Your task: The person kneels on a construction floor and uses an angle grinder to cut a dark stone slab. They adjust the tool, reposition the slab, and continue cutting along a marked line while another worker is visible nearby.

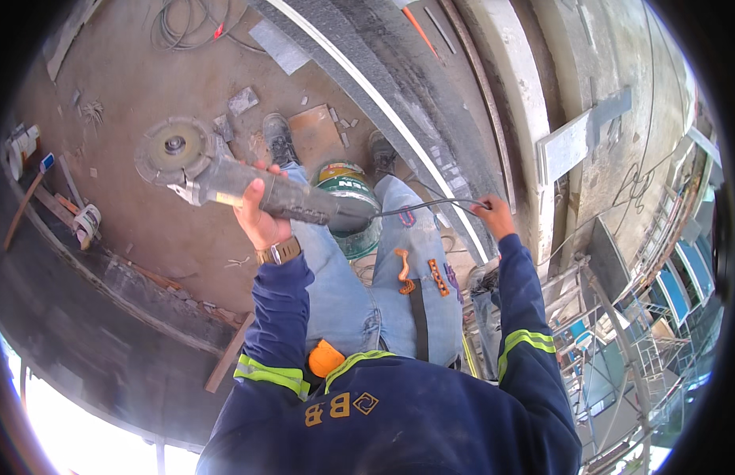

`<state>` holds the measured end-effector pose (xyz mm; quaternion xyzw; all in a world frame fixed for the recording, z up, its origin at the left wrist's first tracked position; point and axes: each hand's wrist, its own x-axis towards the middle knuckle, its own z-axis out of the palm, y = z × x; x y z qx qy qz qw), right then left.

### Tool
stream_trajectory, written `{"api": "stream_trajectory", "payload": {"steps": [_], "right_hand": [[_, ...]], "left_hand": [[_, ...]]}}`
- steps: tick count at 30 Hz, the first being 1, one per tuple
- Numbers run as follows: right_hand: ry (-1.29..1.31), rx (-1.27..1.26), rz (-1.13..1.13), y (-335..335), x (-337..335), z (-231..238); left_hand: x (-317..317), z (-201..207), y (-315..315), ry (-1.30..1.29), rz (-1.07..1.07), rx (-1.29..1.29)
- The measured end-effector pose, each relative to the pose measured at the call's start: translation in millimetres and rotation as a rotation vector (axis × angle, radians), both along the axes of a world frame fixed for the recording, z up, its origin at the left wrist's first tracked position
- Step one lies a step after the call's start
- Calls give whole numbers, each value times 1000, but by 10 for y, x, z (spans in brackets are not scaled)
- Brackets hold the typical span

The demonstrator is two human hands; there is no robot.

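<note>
My left hand (265, 214) is closed around the body of a dark angle grinder (296, 196), held up across my lap. The round cutting disc (176, 144) of the grinder points to the far left, and its rear end lies over a green bucket (358, 245). From that rear end a black power cord (431, 203) runs to the right. My right hand (494, 215) pinches the cord out beyond my right knee.
My work boots (280, 138) rest on the dusty floor beyond the bucket, near a brown tile piece (316, 133). A coiled cable (195, 28) lies at the far left. A long dark slab with a white stripe (391, 111) runs along the right. Metal scaffolding (621, 356) stands at the near right.
</note>
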<state>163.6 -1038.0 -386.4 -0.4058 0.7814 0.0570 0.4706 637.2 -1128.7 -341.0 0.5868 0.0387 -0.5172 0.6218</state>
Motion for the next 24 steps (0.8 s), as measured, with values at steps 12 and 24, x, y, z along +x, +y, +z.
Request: {"api": "stream_trajectory", "payload": {"steps": [12, 24], "right_hand": [[-769, 77, 453, -1568, 3649, 472], [-438, 42, 624, -1373, 4836, -237]], "left_hand": [[618, -377, -152, 26, 32, 147], [1375, -1097, 120, 146, 92, 292]]}}
